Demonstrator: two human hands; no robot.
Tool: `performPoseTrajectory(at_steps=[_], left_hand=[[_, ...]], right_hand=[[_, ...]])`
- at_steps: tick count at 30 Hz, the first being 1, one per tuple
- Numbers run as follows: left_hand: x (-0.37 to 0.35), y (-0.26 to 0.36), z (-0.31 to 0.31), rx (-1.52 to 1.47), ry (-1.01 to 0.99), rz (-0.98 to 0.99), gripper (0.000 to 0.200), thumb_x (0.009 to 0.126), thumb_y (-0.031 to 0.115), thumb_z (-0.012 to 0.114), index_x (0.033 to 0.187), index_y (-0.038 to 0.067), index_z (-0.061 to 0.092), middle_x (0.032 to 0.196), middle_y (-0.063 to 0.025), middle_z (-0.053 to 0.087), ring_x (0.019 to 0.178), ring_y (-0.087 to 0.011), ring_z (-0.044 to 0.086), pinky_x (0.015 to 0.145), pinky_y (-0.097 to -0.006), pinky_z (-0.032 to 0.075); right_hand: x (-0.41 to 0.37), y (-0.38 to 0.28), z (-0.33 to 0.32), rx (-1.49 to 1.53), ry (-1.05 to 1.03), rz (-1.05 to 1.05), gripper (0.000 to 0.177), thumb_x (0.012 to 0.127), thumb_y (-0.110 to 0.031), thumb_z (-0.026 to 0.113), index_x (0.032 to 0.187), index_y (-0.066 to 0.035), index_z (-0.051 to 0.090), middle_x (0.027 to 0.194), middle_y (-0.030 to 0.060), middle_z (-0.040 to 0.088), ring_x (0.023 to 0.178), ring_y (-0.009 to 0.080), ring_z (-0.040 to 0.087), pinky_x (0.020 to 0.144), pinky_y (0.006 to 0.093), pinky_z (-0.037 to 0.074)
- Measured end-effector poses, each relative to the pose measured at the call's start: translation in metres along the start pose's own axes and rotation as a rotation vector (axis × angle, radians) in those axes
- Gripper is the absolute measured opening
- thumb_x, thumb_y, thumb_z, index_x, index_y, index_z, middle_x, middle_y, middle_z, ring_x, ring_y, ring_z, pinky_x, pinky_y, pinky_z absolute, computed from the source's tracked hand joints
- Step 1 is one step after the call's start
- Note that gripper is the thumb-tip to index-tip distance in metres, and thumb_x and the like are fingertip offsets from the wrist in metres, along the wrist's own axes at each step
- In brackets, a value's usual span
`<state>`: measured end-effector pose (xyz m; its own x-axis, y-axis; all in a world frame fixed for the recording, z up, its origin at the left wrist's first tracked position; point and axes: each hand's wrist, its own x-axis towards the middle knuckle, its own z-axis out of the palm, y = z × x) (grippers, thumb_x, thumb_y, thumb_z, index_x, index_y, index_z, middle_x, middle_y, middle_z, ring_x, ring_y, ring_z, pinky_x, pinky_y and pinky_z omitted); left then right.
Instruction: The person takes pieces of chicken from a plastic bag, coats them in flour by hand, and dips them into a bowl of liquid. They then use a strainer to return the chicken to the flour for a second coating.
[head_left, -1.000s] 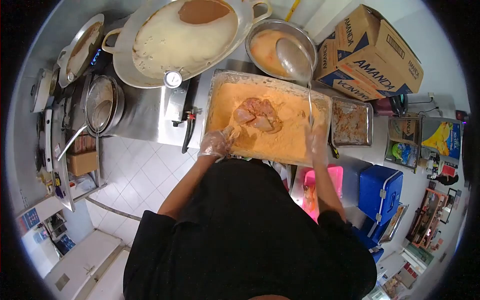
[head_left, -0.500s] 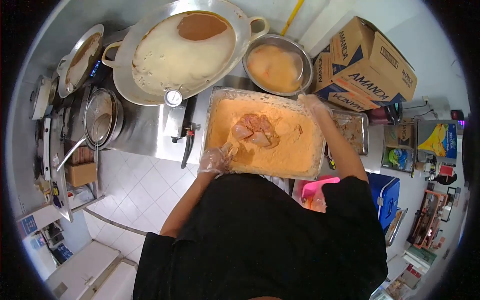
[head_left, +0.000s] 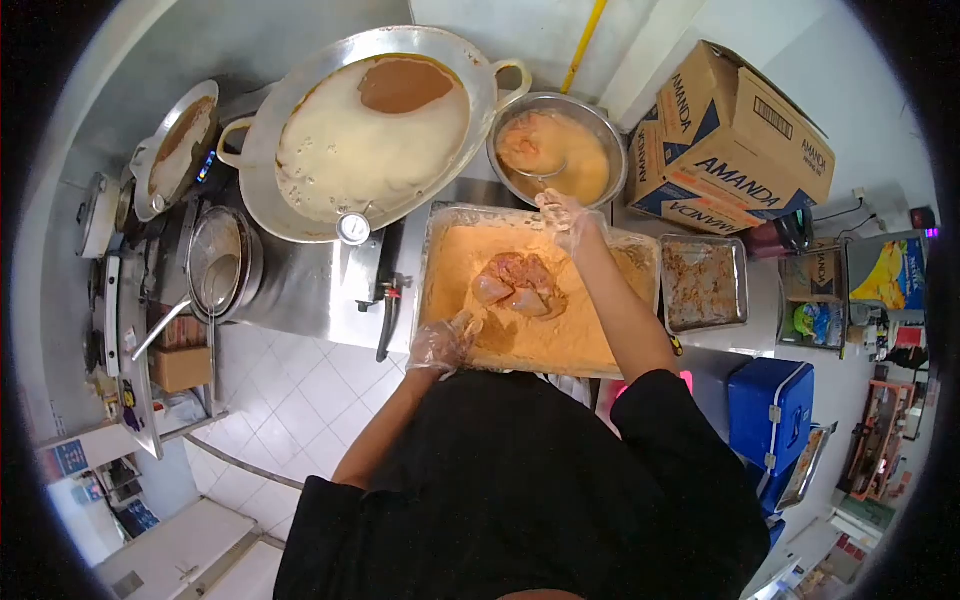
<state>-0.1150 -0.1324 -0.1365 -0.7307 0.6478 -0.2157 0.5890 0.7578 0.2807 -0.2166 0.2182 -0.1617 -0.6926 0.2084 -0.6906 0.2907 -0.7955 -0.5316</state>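
Hands: we record the left hand [head_left: 440, 346] in a clear glove at the near left corner of the deep tray [head_left: 423, 265], its fingers caked with coating. It probably steadies the tray there, but we cannot tell whether it grips the rim or pinches anything. The right hand [head_left: 574, 222], also gloved, reaches over the far edge of the tray to the near side of the steel bowl [head_left: 615, 142]. Its fingers are partly bent, of middling spread; beside them a thin curved edge [head_left: 541, 175] shows in the cloudy liquid (perhaps a strainer's rim, the handle being lost to view). We cannot tell whether they hold it.

Things: the raw meat [head_left: 515, 285] lies heaped on the orange powder [head_left: 570, 338], left of the tray's middle. We judge the heap sits there to be within reach of both hands. A reddish lump [head_left: 528, 143] lies in the bowl, which stands just beyond the tray, presumably to keep drips' travel short.

Surroundings: the wide pan [head_left: 481, 96] bears a dial gauge [head_left: 353, 229] at its near rim, its face turned up, likely for easy reading. We note the shallow tray [head_left: 742, 282] to the right and the carton [head_left: 760, 145] behind it.
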Motion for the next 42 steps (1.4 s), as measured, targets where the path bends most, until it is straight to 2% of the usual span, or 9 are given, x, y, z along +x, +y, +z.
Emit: performPoseTrajectory(at_steps=[3,6,8,15,18,21,23,30,42], left_hand=[[0.0,-0.002,0.006,0.002,0.009,0.001,0.04,0.096,0.044,0.044,0.117,0.017,0.064,0.09,-0.0146,0.071,0.08,-0.033,0.067,0.075,-0.0471,0.051],[-0.001,-0.003,0.01,0.005,0.013,-0.027,0.042,0.095,0.045,0.045,0.121,0.016,0.063,0.089,-0.0154,0.07,0.081,-0.0335,0.067,0.075,-0.0478,0.051],[0.0,0.0,-0.001,-0.01,-0.066,-0.049,0.046,0.095,0.046,0.045,0.125,0.015,0.06,0.09,-0.0175,0.07,0.081,-0.0342,0.067,0.076,-0.0472,0.051],[-0.002,0.0,0.003,-0.03,-0.052,-0.096,0.044,0.095,0.047,0.043,0.131,0.026,0.057,0.089,-0.0208,0.067,0.081,-0.0363,0.066,0.073,-0.0481,0.052],[0.003,0.0,-0.005,-0.002,-0.123,-0.103,0.048,0.095,0.048,0.043,0.131,0.02,0.056,0.097,-0.0214,0.068,0.089,-0.0368,0.066,0.084,-0.0486,0.05],[-0.002,-0.006,0.014,-0.073,-0.094,-0.114,0.049,0.095,0.048,0.043,0.132,0.019,0.056,0.096,-0.0227,0.067,0.09,-0.0373,0.066,0.084,-0.0491,0.05],[0.001,-0.018,0.044,0.016,0.015,-0.041,0.042,0.096,0.045,0.043,0.127,0.024,0.058,0.116,-0.0108,0.067,0.089,-0.0345,0.066,0.082,-0.0465,0.051],[0.002,-0.019,0.039,-0.004,-0.048,-0.017,0.039,0.096,0.045,0.044,0.125,0.025,0.061,0.123,-0.0055,0.064,0.09,-0.0327,0.066,0.083,-0.0456,0.051],[0.001,-0.018,0.032,0.0,0.109,0.181,0.046,0.097,0.052,0.04,0.121,0.02,0.063,0.104,-0.014,0.069,0.087,-0.035,0.066,0.076,-0.0474,0.052]], right_hand=[[0.044,-0.012,-0.036,0.368,-0.533,0.204,0.013,0.094,-0.01,0.061,0.089,0.001,0.055,0.075,0.0072,0.061,0.055,0.0142,0.055,0.049,0.0264,0.052],[0.047,-0.003,-0.012,0.587,-0.437,0.077,0.012,0.095,-0.004,0.054,0.085,0.001,0.053,0.071,0.0093,0.055,0.05,0.0164,0.05,0.04,0.0249,0.046],[0.011,-0.01,0.042,0.684,0.118,-0.118,0.007,0.093,0.001,0.053,0.087,0.003,0.052,0.07,0.0119,0.052,0.05,0.0179,0.049,0.037,0.0252,0.042],[0.034,-0.013,0.02,0.881,-0.048,-0.06,0.028,0.101,-0.015,0.04,0.091,0.008,0.053,0.069,0.0117,0.051,0.051,0.0192,0.05,0.04,0.0264,0.043],[0.034,0.0,0.023,0.546,0.113,-0.234,0.017,0.098,-0.015,0.045,0.094,-0.003,0.055,0.074,0.0101,0.057,0.046,0.016,0.047,0.035,0.0245,0.039],[0.024,-0.015,-0.004,0.673,-0.538,0.07,0.018,0.098,-0.019,0.048,0.093,-0.003,0.055,0.07,0.0087,0.055,0.045,0.0144,0.046,0.033,0.0201,0.034],[0.016,-0.019,0.013,0.741,0.045,-0.184,0.025,0.101,-0.012,0.045,0.085,0.005,0.052,0.065,0.0065,0.051,0.042,0.0172,0.045,0.036,0.0239,0.038],[0.055,-0.009,-0.027,0.575,-0.329,-0.097,0.021,0.096,-0.021,0.057,0.091,0.0,0.056,0.063,0.0044,0.052,0.043,0.0104,0.042,0.033,0.0215,0.032],[-0.066,0.019,-0.021,-0.009,0.056,-0.13,0.022,0.092,-0.037,0.064,0.085,-0.017,0.059,0.063,-0.0067,0.051,0.047,0.0069,0.045,0.041,0.0219,0.037]])
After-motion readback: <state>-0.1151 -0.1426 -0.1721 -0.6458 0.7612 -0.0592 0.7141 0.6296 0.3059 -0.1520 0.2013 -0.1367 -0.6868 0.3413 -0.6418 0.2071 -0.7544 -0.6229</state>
